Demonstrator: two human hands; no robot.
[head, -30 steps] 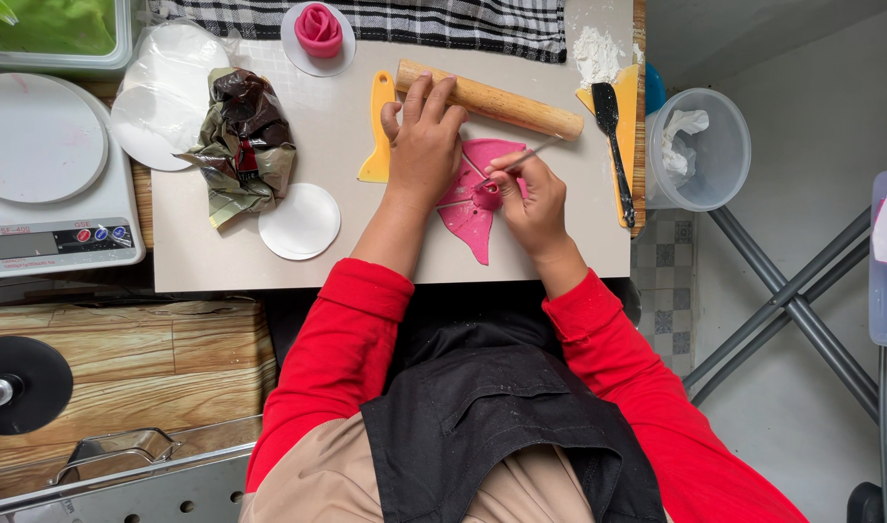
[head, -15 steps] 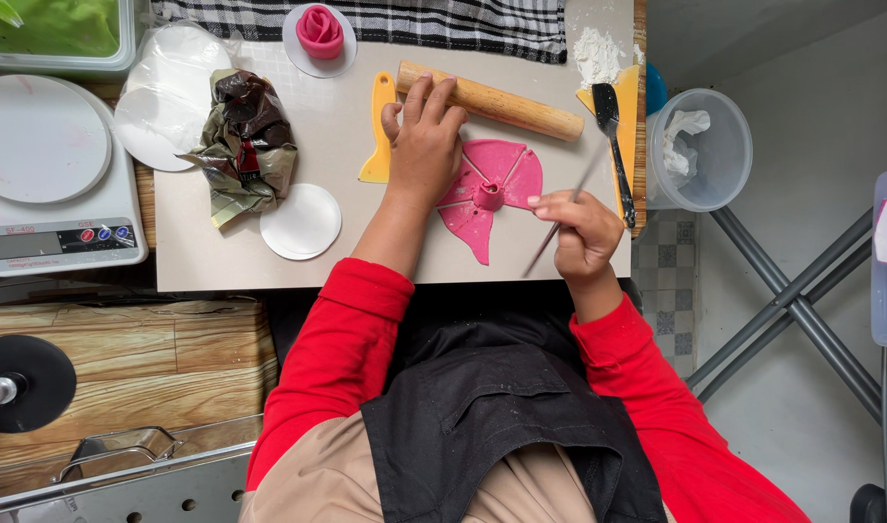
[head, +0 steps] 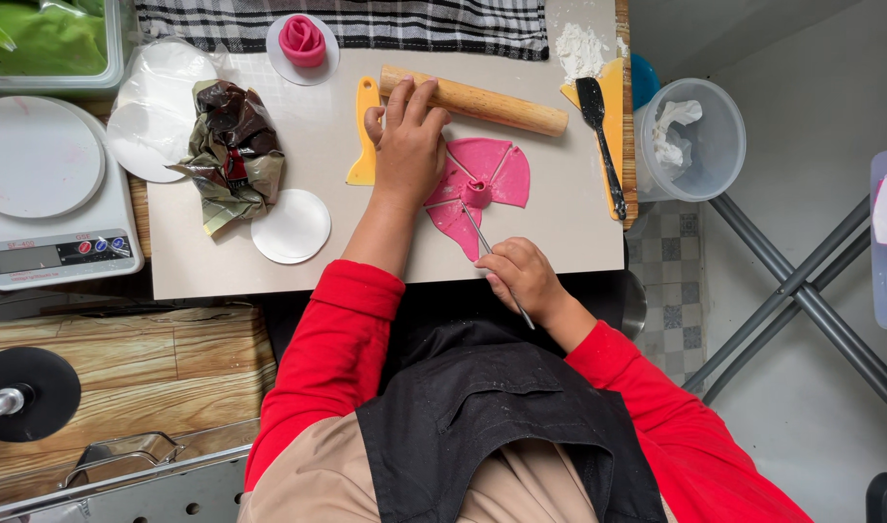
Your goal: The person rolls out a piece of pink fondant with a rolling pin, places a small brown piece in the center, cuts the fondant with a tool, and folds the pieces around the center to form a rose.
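A flat pink dough round (head: 487, 174), cut into wedges with a small raised knob at its middle, lies on the grey work board (head: 318, 252). My left hand (head: 405, 145) rests flat on the round's left part, fingers spread toward the wooden rolling pin (head: 477, 100). My right hand (head: 523, 276) is near the board's front edge and grips a thin metal tool (head: 482, 237) whose tip points up at the dough's centre. A yellow plastic scraper (head: 364, 136) lies just left of my left hand.
A finished pink dough rose (head: 302, 41) sits on a white disc at the back. A crumpled wrapper (head: 229, 145), white paper rounds (head: 290, 226), a white scale (head: 42, 194), a black spatula (head: 598, 136), a flour heap (head: 581, 46) and a clear tub (head: 695, 140) surround the board.
My right hand has swung from the dough's right side out and down to the board's front edge, and the thin tool now points up into the dough. My left hand has stayed in place.
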